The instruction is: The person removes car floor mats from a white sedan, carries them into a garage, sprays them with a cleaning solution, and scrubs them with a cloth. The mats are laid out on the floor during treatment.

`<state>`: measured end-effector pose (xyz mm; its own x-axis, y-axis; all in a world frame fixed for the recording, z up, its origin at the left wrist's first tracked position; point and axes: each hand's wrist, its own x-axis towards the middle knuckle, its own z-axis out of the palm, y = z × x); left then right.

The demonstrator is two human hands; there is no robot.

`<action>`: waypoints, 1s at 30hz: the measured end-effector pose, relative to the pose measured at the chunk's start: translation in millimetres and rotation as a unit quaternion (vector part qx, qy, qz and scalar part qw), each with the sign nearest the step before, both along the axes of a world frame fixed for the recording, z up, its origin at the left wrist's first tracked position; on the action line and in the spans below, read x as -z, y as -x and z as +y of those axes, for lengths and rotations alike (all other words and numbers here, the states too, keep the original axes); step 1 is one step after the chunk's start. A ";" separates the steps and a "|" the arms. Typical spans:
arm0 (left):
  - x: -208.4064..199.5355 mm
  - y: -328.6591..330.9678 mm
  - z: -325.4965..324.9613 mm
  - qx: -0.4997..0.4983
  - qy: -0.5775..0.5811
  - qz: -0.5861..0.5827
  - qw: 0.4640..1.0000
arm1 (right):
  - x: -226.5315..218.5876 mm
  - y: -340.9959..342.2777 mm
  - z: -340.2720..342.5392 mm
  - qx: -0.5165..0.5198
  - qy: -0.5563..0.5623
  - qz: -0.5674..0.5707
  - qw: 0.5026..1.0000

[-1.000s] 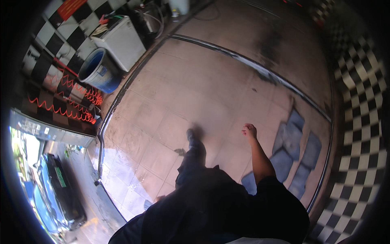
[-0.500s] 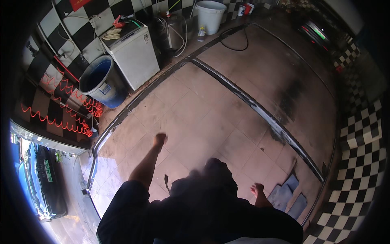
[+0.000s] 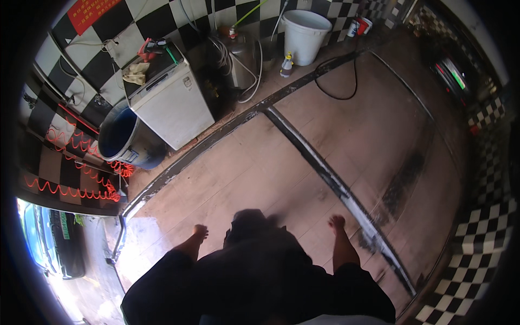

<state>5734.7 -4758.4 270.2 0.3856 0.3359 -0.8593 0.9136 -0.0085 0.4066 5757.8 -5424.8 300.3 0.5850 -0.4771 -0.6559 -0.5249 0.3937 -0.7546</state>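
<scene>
Daylight enters from the lower left, beyond the blue barrel (image 3: 123,136), and washes the wet tiled floor (image 3: 238,173) just below it into white glare. The floor far to the right of the barrel is dimmer and brownish. The fisheye lens bends the floor channel (image 3: 330,181) and checkered walls, with a black vignette at the rim. Both hands and the dark clothing look soft, slightly motion-blurred.

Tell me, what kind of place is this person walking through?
Probably a car-wash or garage bay: a wet tiled floor with a drain channel, checkered walls hung with red coiled hoses, buckets and a blue barrel, and a dark car parked just outside.
</scene>
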 end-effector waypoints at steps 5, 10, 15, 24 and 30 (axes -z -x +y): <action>-17.8 -45.7 -57.9 -0.158 0.010 0.058 0.986 | -122.5 -358.9 105.9 -0.309 0.128 -0.150 0.930; 3.8 -181.3 -125.8 -0.200 0.035 0.099 0.974 | -83.1 -557.0 114.8 -0.448 0.202 -0.153 0.858; -13.6 -412.8 -175.7 -0.289 0.126 0.014 0.949 | -2.6 -676.2 20.9 -0.609 0.223 0.058 0.759; -136.0 -809.8 -203.7 -0.199 0.074 -0.334 0.918 | 59.0 -1012.5 -129.4 -0.703 0.304 0.032 0.643; -60.4 -793.9 -331.1 -0.389 -0.060 -0.127 0.911 | 181.5 -1342.7 -85.1 -0.633 0.460 0.002 0.623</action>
